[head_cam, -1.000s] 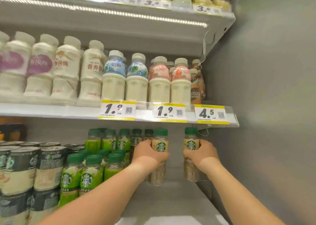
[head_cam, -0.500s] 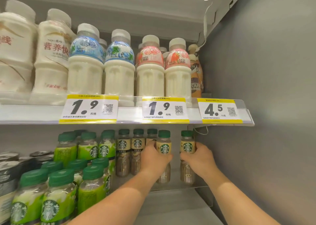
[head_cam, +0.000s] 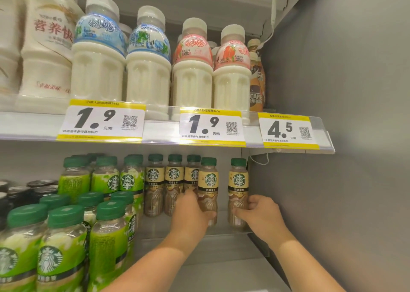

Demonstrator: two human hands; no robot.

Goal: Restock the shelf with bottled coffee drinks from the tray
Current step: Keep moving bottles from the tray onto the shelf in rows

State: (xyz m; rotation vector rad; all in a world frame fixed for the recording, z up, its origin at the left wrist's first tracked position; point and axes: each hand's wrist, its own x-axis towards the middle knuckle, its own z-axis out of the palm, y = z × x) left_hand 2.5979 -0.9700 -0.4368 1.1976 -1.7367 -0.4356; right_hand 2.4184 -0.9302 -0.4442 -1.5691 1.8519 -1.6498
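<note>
Both bare forearms reach up from the bottom edge toward the lower centre of the frame. The left hand is curled closed, fingers wrapped out of sight. Just right of it, the right hand is likewise closed, its fingertips pointing left.

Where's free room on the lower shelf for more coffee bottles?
Free: the gap between the two held latte bottles, left one and right one, and the bare shelf floor in front of them, toward the grey side wall. Crowded: left of the left hand, latte rows and green-label bottles stand packed.
</note>
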